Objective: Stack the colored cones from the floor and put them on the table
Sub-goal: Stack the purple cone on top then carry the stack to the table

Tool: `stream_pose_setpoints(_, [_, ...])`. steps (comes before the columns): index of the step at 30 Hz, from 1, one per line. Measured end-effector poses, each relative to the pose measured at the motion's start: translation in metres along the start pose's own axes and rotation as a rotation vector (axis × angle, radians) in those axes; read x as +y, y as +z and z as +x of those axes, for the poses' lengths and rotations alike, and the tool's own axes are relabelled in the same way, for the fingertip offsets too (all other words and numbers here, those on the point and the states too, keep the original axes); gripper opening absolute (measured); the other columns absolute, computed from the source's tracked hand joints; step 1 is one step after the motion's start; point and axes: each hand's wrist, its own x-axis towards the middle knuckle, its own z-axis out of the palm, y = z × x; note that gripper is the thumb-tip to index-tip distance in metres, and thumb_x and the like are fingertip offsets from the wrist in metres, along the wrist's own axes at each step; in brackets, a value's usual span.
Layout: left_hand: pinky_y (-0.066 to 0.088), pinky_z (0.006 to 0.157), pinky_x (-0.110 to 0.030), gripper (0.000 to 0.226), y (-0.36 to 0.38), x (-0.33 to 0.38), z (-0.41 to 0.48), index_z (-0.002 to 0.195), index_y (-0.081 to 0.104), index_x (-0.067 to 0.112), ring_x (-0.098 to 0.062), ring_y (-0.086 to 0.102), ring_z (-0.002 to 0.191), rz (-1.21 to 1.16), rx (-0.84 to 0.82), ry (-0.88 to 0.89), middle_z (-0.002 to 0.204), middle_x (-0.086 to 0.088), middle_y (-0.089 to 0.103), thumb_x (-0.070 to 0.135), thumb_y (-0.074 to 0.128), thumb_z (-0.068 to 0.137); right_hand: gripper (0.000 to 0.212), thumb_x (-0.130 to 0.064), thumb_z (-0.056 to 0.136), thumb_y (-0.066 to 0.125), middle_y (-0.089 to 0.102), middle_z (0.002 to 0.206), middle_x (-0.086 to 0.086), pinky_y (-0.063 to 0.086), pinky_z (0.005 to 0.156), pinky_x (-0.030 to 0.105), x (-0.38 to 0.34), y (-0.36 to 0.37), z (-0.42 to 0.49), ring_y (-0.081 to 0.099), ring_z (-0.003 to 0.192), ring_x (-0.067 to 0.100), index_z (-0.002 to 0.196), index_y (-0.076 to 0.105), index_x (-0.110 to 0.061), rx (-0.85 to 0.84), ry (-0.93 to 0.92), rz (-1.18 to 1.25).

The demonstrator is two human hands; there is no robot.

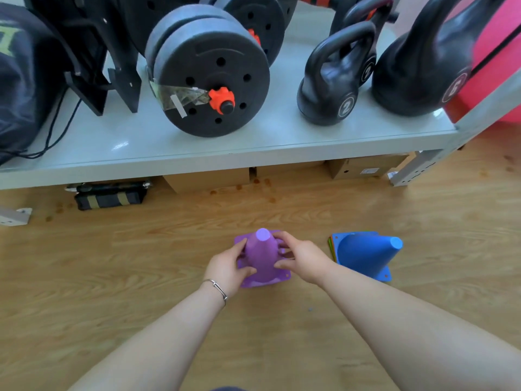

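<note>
Purple cone (263, 256): upright on the wooden floor (141, 277), tip up, square base flat; it stands just in front of the table (225, 153).
Left hand (228, 268): wrapped on the cone's left flank, fingers curled low near the base; a bracelet (218, 289) circles the wrist.
Right hand (300, 259): pressed to the cone's right flank, fingers closed around the body.
Grip: both hands clasp the purple cone between them, opposed across its upright axis.
Blue cone (366, 253): tops a stack on the floor, near the right of the purple cone; edges of other colours show beneath its base.
Key relation: the stack lies to the right of the grip, nearer the right hand, its axis appearing to lean right in this wide-angle view.
Next move, judged: lift the purple cone straight up, carry it right, lower it over the blue tip.
Destination: the table top, crowded with weight plates (211, 77) and kettlebells (335, 77), keeps bare surface along its front edge.
</note>
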Motion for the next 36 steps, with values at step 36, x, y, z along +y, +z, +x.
stream_pose_setpoints(36, [0.051,0.099,-0.031,0.065,0.118,0.243,-0.02,0.128,0.057,0.039,-0.004,0.064,0.108,0.081,-0.034,0.127,0.114,0.01,0.071,0.019,0.082,0.072,0.057,-0.037,0.081,0.074,0.07,0.114,0.001,0.055,0.09,0.041,0.148,-0.189,-0.126,0.066,0.105,0.018,0.131,0.046,-0.041,0.163,-0.103,-0.018])
